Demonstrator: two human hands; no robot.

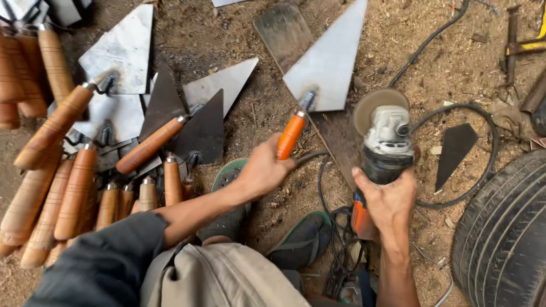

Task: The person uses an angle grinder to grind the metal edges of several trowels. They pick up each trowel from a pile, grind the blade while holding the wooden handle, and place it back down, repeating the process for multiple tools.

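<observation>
The left hand (263,170) is wrapped tight around the orange handle (291,135) of a trowel (330,62); its shiny 3-cornered blade lies flat on the dirt ground (256,113), near the top middle, so it stays steady. The right hand (388,199) is clamped around the body of an angle grinder (385,145); the round disc (372,105) sits just beside the blade's lower right corner, close to the metal neck. A black cable (455,108) loops over the ground to the right. At the left edge lies a pile of trowels (85,170) with brown wooden handles; I count about 12 handles, but some are hidden. 1 small dark blade (455,150) lies alone inside the cable loop; 1 tyre (506,227) fills the bottom right corner.
</observation>
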